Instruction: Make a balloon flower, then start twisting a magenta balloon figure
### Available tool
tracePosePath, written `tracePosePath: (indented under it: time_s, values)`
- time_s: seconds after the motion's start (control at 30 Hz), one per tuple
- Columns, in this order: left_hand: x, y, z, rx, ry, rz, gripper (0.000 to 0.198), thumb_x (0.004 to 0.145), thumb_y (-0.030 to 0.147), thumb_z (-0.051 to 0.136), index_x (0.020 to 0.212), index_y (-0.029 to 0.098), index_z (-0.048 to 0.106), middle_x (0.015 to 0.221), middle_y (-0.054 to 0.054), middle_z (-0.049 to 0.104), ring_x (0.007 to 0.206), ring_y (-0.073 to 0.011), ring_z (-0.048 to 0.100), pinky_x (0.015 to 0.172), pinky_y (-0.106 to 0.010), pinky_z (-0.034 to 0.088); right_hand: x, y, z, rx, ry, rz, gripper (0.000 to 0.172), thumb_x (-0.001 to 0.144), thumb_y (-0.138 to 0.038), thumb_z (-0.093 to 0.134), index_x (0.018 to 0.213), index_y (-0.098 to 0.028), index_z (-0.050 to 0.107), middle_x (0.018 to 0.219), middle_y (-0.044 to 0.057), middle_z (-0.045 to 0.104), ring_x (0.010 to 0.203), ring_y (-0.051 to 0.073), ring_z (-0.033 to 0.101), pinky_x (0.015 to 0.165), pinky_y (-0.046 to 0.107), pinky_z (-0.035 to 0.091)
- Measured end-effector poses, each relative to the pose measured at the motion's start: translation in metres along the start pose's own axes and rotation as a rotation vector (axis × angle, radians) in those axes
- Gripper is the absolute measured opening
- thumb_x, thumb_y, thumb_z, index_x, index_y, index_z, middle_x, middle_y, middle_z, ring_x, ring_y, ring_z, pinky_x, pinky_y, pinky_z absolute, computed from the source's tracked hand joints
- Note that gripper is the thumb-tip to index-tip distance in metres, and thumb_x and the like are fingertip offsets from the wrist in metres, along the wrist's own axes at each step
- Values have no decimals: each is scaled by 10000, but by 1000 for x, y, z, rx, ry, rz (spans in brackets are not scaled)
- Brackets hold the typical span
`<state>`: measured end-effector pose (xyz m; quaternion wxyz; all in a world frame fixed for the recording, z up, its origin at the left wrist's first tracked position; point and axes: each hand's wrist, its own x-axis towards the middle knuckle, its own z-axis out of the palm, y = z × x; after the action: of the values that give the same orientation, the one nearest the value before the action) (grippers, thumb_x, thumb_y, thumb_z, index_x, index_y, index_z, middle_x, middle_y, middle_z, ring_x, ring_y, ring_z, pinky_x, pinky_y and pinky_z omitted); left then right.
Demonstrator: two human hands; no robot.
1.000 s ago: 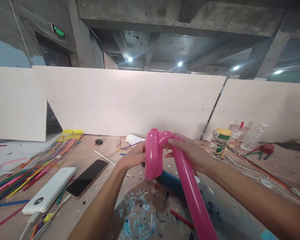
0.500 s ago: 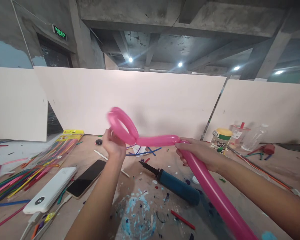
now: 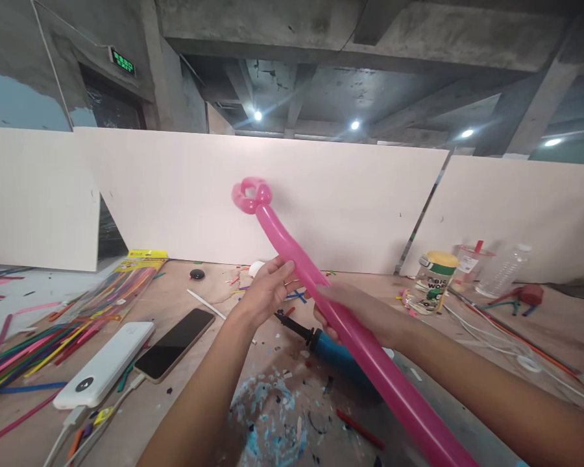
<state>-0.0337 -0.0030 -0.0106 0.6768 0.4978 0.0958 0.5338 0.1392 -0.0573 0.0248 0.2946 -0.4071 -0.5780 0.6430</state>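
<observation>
A long pink modelling balloon (image 3: 389,373) runs from the lower right up to a twisted loop at its far end, which stands in front of the white board. My left hand (image 3: 267,288) grips the balloon partway along, thumb on top. Just nearer to me, my right hand (image 3: 350,311) is wrapped around the same balloon; its fingers are partly hidden and a little blurred. Beneath the balloon lies a blue hand pump (image 3: 335,357) with a black nozzle, partly covered by it.
On the left are a white power bank (image 3: 107,363), a phone (image 3: 175,344) and a bag of uninflated balloons (image 3: 136,279). A yellow-lidded cup (image 3: 433,285) and a clear bottle (image 3: 506,272) stand at right. White boards (image 3: 175,194) close off the table's back.
My left hand has let go of the loop and moved right onto the balloon's length. The loop has swung up, and the hands are now close together.
</observation>
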Motion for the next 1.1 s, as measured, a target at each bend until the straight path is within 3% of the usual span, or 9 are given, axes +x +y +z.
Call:
tracePosePath:
  time_s: [0.13, 0.23, 0.33, 0.5, 0.63, 0.73, 0.9, 0.97, 1.1]
  values:
    - [-3, 2, -1, -50, -45, -3, 165, 780, 269, 689, 872, 135, 665, 807, -61, 656, 726, -152, 615, 728, -293, 488, 4, 4, -3, 369, -226, 139, 343, 828, -477, 453, 785, -150, 548, 638, -12, 516, 480, 79, 503, 471, 204, 398]
    - [-4, 4, 1, -35, -33, 9, 244, 736, 238, 727, 946, 135, 660, 886, -79, 667, 811, -169, 619, 788, -300, 482, 8, 9, -1, 315, -230, 184, 297, 813, -426, 462, 706, -152, 508, 580, -28, 466, 437, 62, 444, 440, 192, 364]
    - [-4, 5, 4, 30, 19, 45, 234, 679, 191, 763, 872, 151, 636, 807, -43, 652, 744, -149, 606, 729, -281, 483, 9, 8, 4, -55, -53, 113, 247, 835, -391, 447, 721, -176, 485, 586, -21, 483, 464, 86, 446, 461, 217, 370]
    - [-1, -7, 6, 300, 253, 48, 238, 637, 251, 787, 746, 142, 604, 696, -14, 600, 662, -131, 569, 640, -251, 457, 5, 4, 11, -1127, 353, -315, 144, 858, -278, 406, 792, -194, 501, 694, 23, 571, 610, 161, 516, 570, 281, 369]
    - [2, -21, 11, 372, 436, 72, 316, 670, 372, 751, 619, 145, 536, 563, 18, 503, 527, -97, 486, 509, -224, 402, 7, 10, 16, -1611, 547, -337, 227, 871, -323, 427, 1008, -168, 520, 864, 95, 635, 718, 232, 586, 589, 300, 359]
    - [3, -18, 11, 253, 376, 18, 279, 682, 358, 738, 665, 143, 562, 597, 1, 542, 553, -111, 520, 519, -229, 428, 9, 9, 11, -1480, 514, -322, 350, 922, -457, 348, 1048, -178, 517, 861, 94, 646, 707, 226, 594, 600, 305, 383]
    - [6, -3, -1, -100, 245, 21, 261, 677, 236, 739, 880, 131, 612, 871, -60, 648, 761, -156, 615, 714, -293, 513, 4, -2, -9, -793, 111, -104, 514, 906, -636, 223, 901, -207, 508, 738, 41, 595, 569, 152, 552, 525, 275, 443]
    - [7, -4, -4, -84, 307, 62, 262, 667, 212, 763, 855, 131, 599, 848, -41, 636, 745, -136, 606, 727, -289, 516, 1, -3, -12, -702, 115, -89, 500, 874, -669, 306, 954, -217, 502, 745, 27, 586, 540, 134, 537, 495, 261, 446]
    - [8, -8, -6, -77, 372, 75, 296, 636, 206, 799, 802, 165, 558, 759, 18, 587, 714, -111, 586, 739, -285, 515, 1, 3, -12, -804, 242, -200, 457, 851, -636, 424, 1005, -221, 539, 814, 34, 606, 566, 127, 543, 483, 242, 429]
